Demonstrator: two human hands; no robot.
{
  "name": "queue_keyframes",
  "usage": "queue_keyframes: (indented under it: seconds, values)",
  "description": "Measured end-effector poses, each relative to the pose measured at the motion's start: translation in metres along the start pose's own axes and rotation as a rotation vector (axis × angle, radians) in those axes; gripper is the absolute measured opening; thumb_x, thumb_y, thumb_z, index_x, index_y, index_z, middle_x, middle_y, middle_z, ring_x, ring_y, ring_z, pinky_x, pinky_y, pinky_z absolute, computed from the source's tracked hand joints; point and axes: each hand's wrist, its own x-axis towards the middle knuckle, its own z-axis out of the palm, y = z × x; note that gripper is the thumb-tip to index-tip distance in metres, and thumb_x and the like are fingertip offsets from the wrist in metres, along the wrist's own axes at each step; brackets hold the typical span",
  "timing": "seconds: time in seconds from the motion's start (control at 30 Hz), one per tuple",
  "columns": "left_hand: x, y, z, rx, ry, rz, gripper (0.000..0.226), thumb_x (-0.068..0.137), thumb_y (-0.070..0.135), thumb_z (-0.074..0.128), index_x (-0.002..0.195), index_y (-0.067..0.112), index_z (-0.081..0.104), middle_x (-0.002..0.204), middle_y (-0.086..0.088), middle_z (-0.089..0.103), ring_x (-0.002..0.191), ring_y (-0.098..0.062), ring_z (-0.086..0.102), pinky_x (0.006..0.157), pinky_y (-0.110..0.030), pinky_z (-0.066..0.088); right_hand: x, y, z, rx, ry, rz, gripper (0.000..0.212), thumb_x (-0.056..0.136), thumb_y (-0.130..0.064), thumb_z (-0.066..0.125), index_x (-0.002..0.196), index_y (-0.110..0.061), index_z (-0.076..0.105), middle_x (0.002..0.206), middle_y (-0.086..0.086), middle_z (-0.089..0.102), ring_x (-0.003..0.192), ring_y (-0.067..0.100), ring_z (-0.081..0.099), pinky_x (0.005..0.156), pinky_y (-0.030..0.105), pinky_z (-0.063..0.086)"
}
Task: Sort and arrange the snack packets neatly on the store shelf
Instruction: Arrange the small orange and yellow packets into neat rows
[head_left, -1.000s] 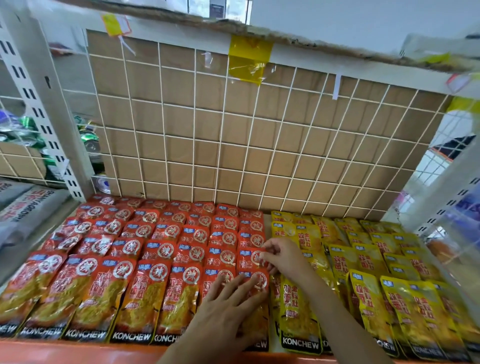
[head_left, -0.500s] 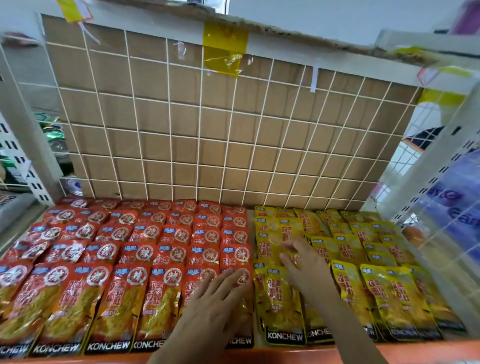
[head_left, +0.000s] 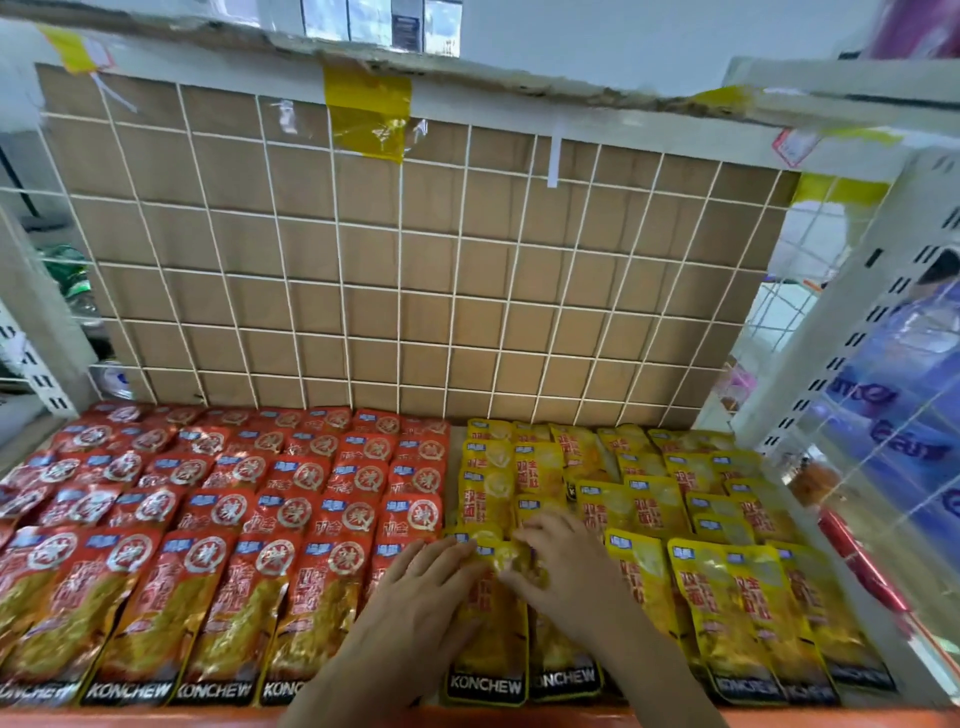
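Packet: glossy yellow foil snack packet (head_left: 488, 639), front row, just beside red foil packets (head_left: 208, 597).
Left hand (head_left: 415, 592): fingers flat, pressing it.
Right hand (head_left: 566, 566): fingers curled, pinching its top.
Risk: slick foil may slide, skewing neighbours.

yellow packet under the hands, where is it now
Head view: the yellow packet sits in the front row, leftmost of the yellow ones, next to the red packets, under the left hand and right hand.
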Motion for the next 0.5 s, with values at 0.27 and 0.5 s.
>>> queue_keyframes:
  seconds: [0.27, 0.5]
  values:
    - [0.0052, 0.0050, -0.0001, 0.064, -0.216, -0.071, 0.068, 0.086, 0.072, 0.016, 0.130, 0.029, 0.046, 0.130, 0.017, 0.054, 0.122, -0.002, 0.047, 0.107, -0.034, 0.013, 0.0013, -0.0002, -0.0075, 0.062, -0.079, -0.055, 0.101, 0.060, -0.076, 0.003, 0.138, -0.024, 0.041, 0.136, -0.009, 0.039, 0.132, 0.010, 0.027, 0.108, 0.025, 0.021]
    - [0.0086, 0.0083, -0.0053, 0.036, -0.233, -0.072, 0.071, 0.075, 0.082, 0.027, 0.121, 0.034, 0.049, 0.124, 0.020, 0.056, 0.117, 0.001, 0.052, 0.108, -0.033, 0.013, 0.0019, 0.0055, -0.0058, 0.105, -0.018, -0.075, 0.048, 0.090, -0.040, 0.054, 0.135, -0.027, 0.043, 0.127, -0.009, 0.042, 0.125, 0.008, 0.032, 0.104, 0.021, 0.025]
